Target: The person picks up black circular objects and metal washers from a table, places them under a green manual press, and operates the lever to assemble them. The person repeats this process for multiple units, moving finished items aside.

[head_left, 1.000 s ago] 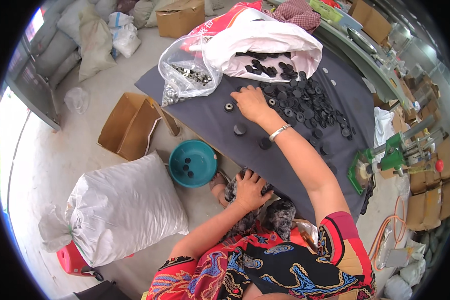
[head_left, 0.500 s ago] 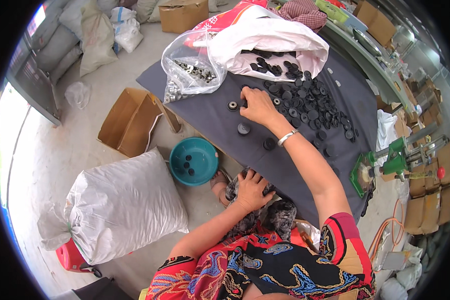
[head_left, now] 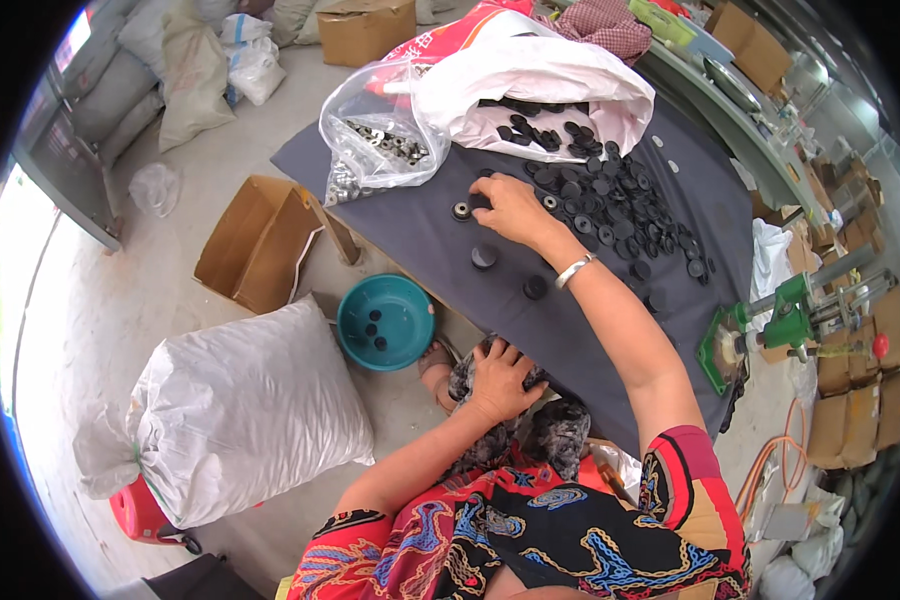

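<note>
Fingers (head_left: 484, 187) of the right hand (head_left: 515, 208) bend narrowly at a black cap (head_left: 479, 201), their grip unclear, while a few caps (head_left: 484, 257) stand apart on the cloth (head_left: 560, 340), most seem left in the loose pile (head_left: 620, 205), and the left hand (head_left: 503, 383) lies spread on the trousers (head_left: 560, 440).

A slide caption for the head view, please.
Right hand beside black discs on dark cloth; left hand on patterned trousers.

top (head_left: 610, 550): red-black, short-sleeved, blue-yellow swirls | trousers (head_left: 560, 432): mottled grey-black | bangle (head_left: 574, 271): silver
</note>
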A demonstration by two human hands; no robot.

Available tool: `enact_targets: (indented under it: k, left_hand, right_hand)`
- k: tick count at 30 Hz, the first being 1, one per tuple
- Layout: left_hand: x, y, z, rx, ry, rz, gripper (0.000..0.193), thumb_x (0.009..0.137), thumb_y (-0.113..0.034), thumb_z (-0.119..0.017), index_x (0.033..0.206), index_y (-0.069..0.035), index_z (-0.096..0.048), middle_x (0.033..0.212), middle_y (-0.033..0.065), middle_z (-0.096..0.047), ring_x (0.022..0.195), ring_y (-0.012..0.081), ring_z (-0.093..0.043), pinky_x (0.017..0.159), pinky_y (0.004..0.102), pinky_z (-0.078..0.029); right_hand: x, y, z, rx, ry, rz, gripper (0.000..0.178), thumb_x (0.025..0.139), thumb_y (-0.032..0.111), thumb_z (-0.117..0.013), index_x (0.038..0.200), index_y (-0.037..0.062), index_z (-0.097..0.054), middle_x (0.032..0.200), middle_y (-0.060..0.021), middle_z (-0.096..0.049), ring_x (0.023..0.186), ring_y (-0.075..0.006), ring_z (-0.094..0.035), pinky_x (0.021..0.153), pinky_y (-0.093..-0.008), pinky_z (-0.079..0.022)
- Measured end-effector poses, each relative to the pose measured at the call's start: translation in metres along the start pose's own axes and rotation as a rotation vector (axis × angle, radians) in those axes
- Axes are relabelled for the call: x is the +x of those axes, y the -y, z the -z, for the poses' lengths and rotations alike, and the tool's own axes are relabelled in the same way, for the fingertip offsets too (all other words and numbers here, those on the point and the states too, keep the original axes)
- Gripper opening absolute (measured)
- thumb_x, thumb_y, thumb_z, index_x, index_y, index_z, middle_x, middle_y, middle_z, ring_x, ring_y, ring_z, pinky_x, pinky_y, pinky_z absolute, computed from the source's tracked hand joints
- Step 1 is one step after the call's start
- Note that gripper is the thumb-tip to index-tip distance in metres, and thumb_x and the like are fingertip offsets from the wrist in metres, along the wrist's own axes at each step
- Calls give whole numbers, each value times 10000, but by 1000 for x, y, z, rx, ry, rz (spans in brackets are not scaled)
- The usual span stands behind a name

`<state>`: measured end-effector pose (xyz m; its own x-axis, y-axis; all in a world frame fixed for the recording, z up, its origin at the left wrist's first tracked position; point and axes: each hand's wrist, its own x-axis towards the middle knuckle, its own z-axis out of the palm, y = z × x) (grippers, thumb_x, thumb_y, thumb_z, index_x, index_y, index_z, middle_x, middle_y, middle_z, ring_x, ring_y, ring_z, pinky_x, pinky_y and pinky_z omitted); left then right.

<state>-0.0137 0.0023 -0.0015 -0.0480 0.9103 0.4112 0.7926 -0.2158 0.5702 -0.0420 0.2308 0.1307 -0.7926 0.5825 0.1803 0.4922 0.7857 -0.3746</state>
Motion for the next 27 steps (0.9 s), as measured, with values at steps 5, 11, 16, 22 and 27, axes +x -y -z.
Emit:
enact_targets:
  k: [5, 11, 16, 22, 27]
  left_hand:
    - [0, 0, 0, 6, 19, -7, 510, 646, -374, -742, 1090, -139, -655, 1177, 89, -576, 1118, 310, -471, 849, 522, -335]
    - [-1, 0, 0, 0, 15, 1, 501, 647, -370, -744, 1084, -143, -657, 1176, 90, -574, 1120, 314, -468, 852, 525, -333]
    - [0, -2, 1, -2, 21, -1, 498, 645, -364, -747, 1082, -142, -659, 1173, 88, -575, 1118, 311, -470, 854, 525, -332]
    - [1, -2, 2, 10, 9, -1, 485, 636, -357, -767, 1057, -137, -669, 1185, 81, -583, 1133, 320, -480, 841, 507, -332]
    - [1, -1, -2, 6, -11, -8, 491, 625, -358, -773, 1050, -133, -671, 1160, 86, -595, 1129, 328, -486, 836, 505, -334]
  right_hand:
    - [6, 0, -11, 36, 8, 30, 304, 762, 147, -683, 1036, 17, -670, 1002, -216, -629, 955, -378, -614, 867, -438, -488]
    - [16, 6, -15, -68, 22, 33, 229, 755, 156, -706, 946, 30, -706, 923, -191, -667, 918, -371, -645, 835, -447, -509]
    - [13, 8, -20, -193, -21, 94, 180, 755, 170, -707, 874, 35, -707, 886, -181, -676, 904, -357, -658, 809, -445, -521]
    - [8, 18, -22, -265, 44, 54, 248, 766, 231, -725, 911, 33, -687, 950, -167, -665, 930, -343, -650, 821, -464, -502]
    - [-8, 21, -19, -176, 23, 57, 288, 790, 242, -668, 987, 32, -691, 958, -172, -649, 948, -345, -622, 835, -440, -489]
